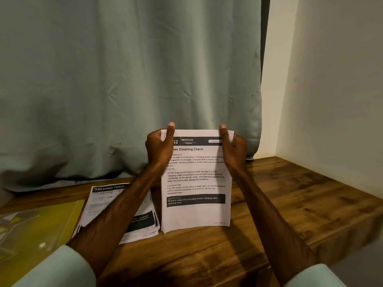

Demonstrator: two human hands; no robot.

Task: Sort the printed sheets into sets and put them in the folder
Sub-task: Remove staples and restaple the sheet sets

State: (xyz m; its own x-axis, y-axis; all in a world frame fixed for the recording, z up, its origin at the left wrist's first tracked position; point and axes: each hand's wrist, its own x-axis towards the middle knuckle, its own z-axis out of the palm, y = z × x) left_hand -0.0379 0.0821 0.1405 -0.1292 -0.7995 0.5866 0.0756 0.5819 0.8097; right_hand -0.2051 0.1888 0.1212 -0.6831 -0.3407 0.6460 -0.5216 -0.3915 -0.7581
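Pinching the top corners of a stack of sheets (pixel 195 183), the left hand (pixel 159 146) and right hand (pixel 233 148) stand its bottom edge on the table (pixel 269 204), probably squaring the set, with another pile (pixel 103 201) and the folder (pixel 41 224) lying further left.

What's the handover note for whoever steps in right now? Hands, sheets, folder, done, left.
Left hand and right hand each grip a top corner of the Bedroom set, held upright with its bottom edge on the table.
Dressing Table pile lies flat to its left, partly under the left forearm.
Yellow folder lies at the table's left end; contents unclear.
Done: two sets appear separated.
Left: square the held set, put the sets in the folder.
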